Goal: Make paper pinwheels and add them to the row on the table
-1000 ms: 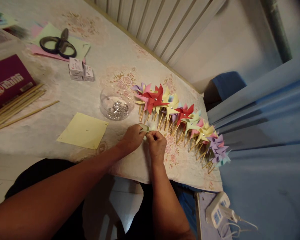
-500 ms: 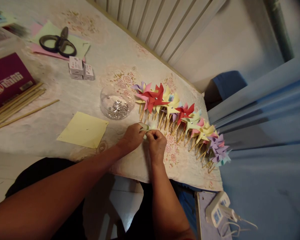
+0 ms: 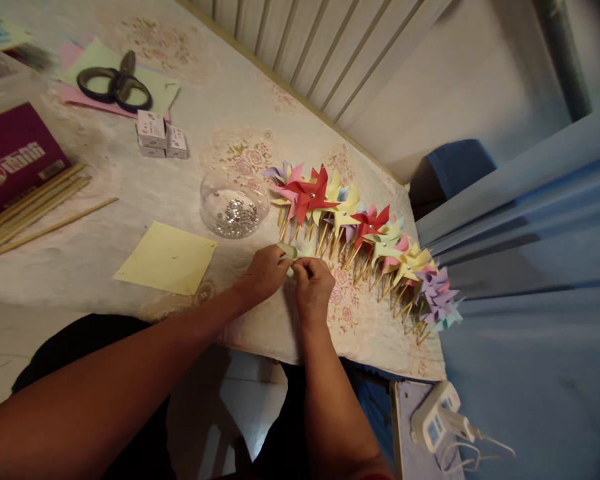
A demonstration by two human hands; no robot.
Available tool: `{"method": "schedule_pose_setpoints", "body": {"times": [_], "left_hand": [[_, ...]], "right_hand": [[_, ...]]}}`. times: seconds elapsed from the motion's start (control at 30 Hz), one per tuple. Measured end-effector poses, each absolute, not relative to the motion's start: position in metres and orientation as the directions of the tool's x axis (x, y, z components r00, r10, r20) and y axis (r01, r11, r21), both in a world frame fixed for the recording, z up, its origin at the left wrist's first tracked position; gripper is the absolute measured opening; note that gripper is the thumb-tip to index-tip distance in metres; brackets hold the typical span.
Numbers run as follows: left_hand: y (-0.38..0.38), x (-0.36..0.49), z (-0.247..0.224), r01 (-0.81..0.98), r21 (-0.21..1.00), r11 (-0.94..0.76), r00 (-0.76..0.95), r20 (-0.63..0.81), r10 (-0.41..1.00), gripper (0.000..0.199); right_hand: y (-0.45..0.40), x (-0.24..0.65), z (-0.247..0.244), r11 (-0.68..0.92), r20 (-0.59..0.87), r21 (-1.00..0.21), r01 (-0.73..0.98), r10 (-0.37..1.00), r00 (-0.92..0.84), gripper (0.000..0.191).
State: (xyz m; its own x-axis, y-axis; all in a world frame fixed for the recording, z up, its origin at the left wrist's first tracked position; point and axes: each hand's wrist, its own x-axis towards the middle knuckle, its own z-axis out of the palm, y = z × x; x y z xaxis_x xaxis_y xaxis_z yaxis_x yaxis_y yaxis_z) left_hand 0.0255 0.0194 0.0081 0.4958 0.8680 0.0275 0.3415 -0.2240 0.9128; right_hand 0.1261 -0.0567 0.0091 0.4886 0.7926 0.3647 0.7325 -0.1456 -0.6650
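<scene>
Between my two hands is a folded pale green paper [image 3: 288,251], mostly covered by the fingers. My left hand [image 3: 266,272] is closed on the paper's left side. Against it, my right hand [image 3: 314,283] pinches at the lower right of the paper; whether it also holds a small pin is hidden. Just beyond them a clear round dish [image 3: 211,212] contains many shiny metal fasteners [image 3: 239,217]. A yellow paper square [image 3: 167,259] with small holes lies flat to the left. Finished paper pinwheels [image 3: 370,228] on sticks lie in a row to the right.
At the left are wooden sticks [image 3: 50,229] by a purple package [image 3: 17,157]. Black-handled scissors [image 3: 115,87] rest on coloured paper sheets [image 3: 93,57], near small white boxes [image 3: 153,133]. A power strip [image 3: 435,417] sits beyond the table's right front edge, beside a blue curtain [image 3: 535,347].
Both hands stay in nearly the same place, with only slight finger movement at the green paper. Nothing else has visibly moved.
</scene>
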Motion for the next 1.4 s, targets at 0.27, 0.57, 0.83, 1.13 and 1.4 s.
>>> {"method": "schedule_pose_setpoints", "body": {"times": [0.27,0.57,0.83,1.13,1.4], "left_hand": [[0.02,0.026,0.008,0.318,0.923,-0.215,0.494,0.032,0.869,0.022],[0.021,0.025,0.01,0.323,0.935,-0.149,0.447,-0.012,0.894,0.027],[0.021,0.021,0.012,0.269,0.96,-0.077,0.459,-0.057,0.886,0.027],[0.02,0.022,0.006,0.214,0.976,-0.044,0.465,-0.061,0.883,0.017],[0.02,0.021,0.004,0.152,0.988,0.011,0.465,-0.081,0.882,0.014]], "right_hand": [[-0.055,0.123,0.014,-0.198,0.167,-0.853,0.483,0.774,0.611,0.015],[-0.052,0.124,0.012,-0.268,0.128,-0.882,0.388,0.656,0.744,0.025],[-0.052,0.14,0.013,-0.244,-0.049,-0.938,0.245,0.795,0.605,0.023],[-0.053,0.14,0.003,-0.167,-0.093,-0.982,0.084,0.826,0.556,0.027],[-0.053,0.141,0.001,-0.137,-0.092,-0.99,0.042,0.832,0.547,0.026]]}}
